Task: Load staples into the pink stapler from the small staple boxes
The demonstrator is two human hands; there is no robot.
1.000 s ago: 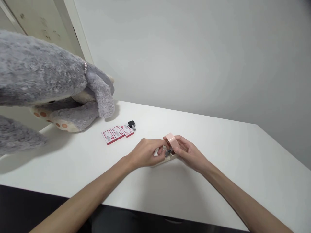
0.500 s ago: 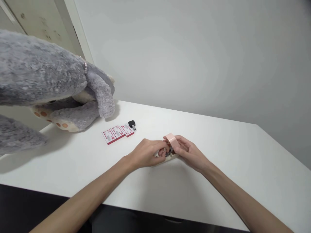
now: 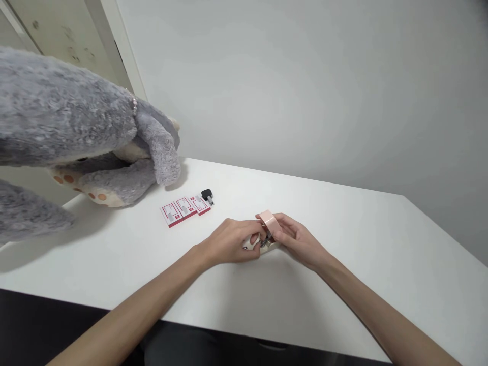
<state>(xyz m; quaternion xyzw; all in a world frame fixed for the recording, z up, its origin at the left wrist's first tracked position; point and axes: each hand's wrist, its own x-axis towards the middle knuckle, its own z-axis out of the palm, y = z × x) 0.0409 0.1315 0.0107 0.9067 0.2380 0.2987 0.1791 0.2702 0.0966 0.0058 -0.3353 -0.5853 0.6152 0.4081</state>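
White table (image 3: 373, 239) backed by pale wall (image 3: 290, 86). Pink piece (image 3: 270, 222) pinched over table, beside cream base (image 3: 268, 248), by thumb and fingers of right hand (image 3: 301, 243). Left hand (image 3: 232, 241) curled at small metal parts (image 3: 265, 241); whether anything is gripped cannot be told. Three red-and-white boxes (image 3: 185, 207) laid near plush toy (image 3: 129, 180).

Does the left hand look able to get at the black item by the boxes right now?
Probably yes: nothing visible stands between the left hand and the black item. It is busy at the pink item, though, and would likely leave that first.
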